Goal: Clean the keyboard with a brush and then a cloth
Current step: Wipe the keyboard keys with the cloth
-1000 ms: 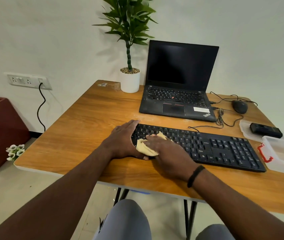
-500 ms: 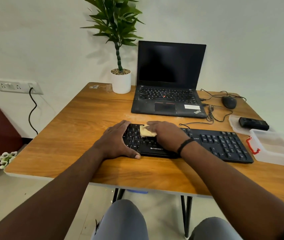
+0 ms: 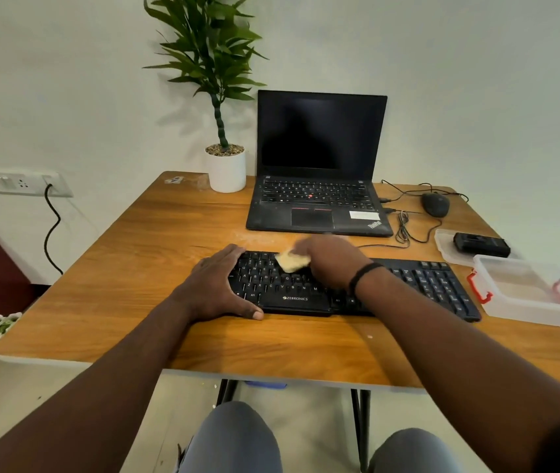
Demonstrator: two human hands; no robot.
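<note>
The keyboard lies across the middle of the frame on the desk, in front of the laptop. The left hand lies flat and spread over its left end, thumb along the front edge, apparently to keep it from sliding. The right hand, its grip pinching a bunched yellow cloth, presses the cloth onto the upper key rows just right of the left hand. This looks like the wiping stage. No brush is identifiable; a clear box sits at the right edge.
</note>
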